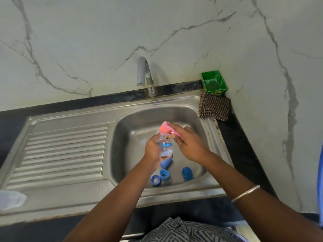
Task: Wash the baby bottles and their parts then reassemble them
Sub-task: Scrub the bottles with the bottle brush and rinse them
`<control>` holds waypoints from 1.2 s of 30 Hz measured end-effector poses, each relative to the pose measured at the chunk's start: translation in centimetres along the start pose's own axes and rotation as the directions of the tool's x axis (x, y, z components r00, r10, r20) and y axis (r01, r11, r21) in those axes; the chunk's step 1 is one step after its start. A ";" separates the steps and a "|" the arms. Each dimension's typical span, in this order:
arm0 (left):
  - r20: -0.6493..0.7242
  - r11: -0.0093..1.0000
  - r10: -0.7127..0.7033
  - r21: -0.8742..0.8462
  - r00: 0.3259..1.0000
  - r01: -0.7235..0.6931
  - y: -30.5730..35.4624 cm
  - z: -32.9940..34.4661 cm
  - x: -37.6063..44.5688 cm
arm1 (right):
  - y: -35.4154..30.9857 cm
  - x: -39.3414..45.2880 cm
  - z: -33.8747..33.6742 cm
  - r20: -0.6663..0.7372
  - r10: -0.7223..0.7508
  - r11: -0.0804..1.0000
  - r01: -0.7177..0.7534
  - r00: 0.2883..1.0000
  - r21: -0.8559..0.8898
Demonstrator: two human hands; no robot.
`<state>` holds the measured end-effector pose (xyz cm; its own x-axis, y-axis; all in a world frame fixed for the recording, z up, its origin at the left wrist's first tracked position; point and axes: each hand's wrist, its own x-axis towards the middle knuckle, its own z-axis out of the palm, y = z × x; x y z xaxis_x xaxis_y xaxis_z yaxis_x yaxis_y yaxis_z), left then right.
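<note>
The left hand (152, 148) grips a clear baby bottle (165, 144) with a cartoon print, fingers curled round its body, and holds it tilted over the sink basin at the middle of the frame. The right hand (187, 143) pinches a pink sponge (167, 128) and presses it against the bottle's upper end; the two hands are close together, joined by bottle and sponge. A thin metal bangle (245, 193) sits on the right forearm at lower right. The steel sink (66, 193) fills the middle of the frame, its ribbed drainboard to the left, set in a dark tabletop (10, 119) below a marble wall. A curved metal tap (146, 75) rises behind the basin. Right of the tap, in the corner, stands a green tray (214, 82), with a checked cloth (215, 106) just below it. In the lower basin lie blue bottle parts: a cone-shaped cap (165, 164) under the bottle, two rings (160, 177) side by side, and a rounded cap (187, 173) to their right. A clear plastic piece (11, 199) lies at the lower left edge.
</note>
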<state>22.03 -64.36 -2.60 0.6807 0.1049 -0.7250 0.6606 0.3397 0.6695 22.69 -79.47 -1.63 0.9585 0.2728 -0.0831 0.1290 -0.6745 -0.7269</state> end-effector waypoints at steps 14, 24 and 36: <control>0.005 0.958 -0.060 -0.280 0.998 0.059 2.5 -5.8 0.9 | -5.1 -3.6 3.9 -0.032 -0.004 0.946 -0.007 0.999 -0.325; 0.152 0.988 -0.003 -0.150 0.988 0.026 0.9 -6.1 -2.0 | -8.8 -0.2 5.2 -0.213 -0.029 0.992 0.002 0.977 -0.125; 0.162 0.979 0.033 -0.204 0.986 0.001 2.8 -8.5 -2.0 | -8.8 -3.9 8.1 -0.277 0.010 0.998 -0.028 0.961 -0.059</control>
<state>19.83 -55.66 -0.68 0.7444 -0.0368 -0.6667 0.5827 0.5232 0.6218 15.77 -69.04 -0.37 0.9927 0.0652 0.1014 0.1171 -0.7214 -0.6826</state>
